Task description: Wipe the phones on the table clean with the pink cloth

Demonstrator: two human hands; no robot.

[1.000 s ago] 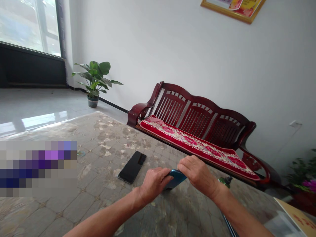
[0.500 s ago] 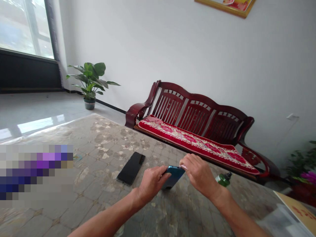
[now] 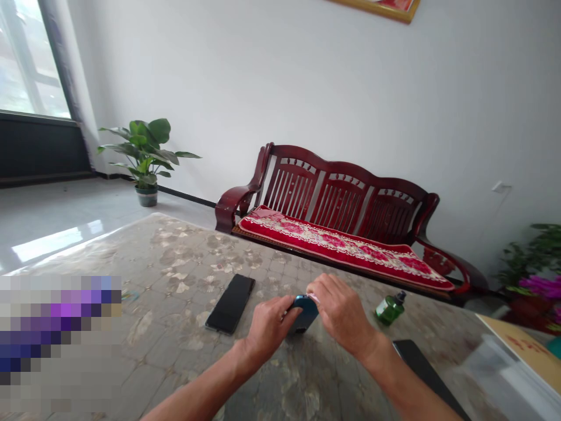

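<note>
My left hand [image 3: 270, 321] is closed around one side of a blue smartphone [image 3: 308, 314], thumb on the face toward me. The phone stands tilted on its edge just over the table. At its upper right corner, my right hand [image 3: 339, 313] pinches a small whitish piece [image 3: 313, 297], perhaps tissue or cloth, against the rim. Most of that piece is hidden by the fingers. To the left a second smartphone [image 3: 231, 304] lies flat with its black screen up. A green bottle [image 3: 389, 308] with a dark cap stands beyond my right wrist.
The table [image 3: 175, 351] has a patterned, shiny cover. A dark flat object [image 3: 423, 371] lies partly behind my right forearm. At the right edge are a box [image 3: 517, 345] and clear plastic. Behind the table stands a red wooden bench [image 3: 298, 193]; a potted plant [image 3: 146, 196] is farther left.
The camera view has shifted, uncovering the dark flat object and more of the bottle. My right hand has slid slightly along the phone's rim with the whitish piece; both grips stay closed.
</note>
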